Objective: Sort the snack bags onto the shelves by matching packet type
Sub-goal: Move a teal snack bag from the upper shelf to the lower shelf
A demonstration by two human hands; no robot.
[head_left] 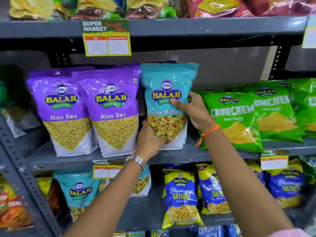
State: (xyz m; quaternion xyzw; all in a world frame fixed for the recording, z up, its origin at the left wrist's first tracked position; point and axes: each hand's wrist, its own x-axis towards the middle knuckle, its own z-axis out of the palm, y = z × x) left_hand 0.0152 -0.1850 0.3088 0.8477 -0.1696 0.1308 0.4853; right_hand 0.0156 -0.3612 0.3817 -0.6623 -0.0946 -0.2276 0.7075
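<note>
A teal Khatta Mitha Mix bag (168, 77) stands upright on the middle shelf (171, 157), between two purple Aloo Sev bags (89, 106) and the green Crunchem bags (239, 117). My left hand (150, 139) grips the teal bag's lower left corner. My right hand (195, 110) holds its right edge, thumb across the front. More teal Khatta Mitha bags (80, 190) sit on the shelf below, at the left.
Blue-and-yellow Gopal Gathiya bags (183, 195) fill the lower shelf at the right. Price tags (106, 43) hang from the shelf edges. Green and red packets line the top shelf (205, 26). A grey perforated upright (29, 182) slants at the left.
</note>
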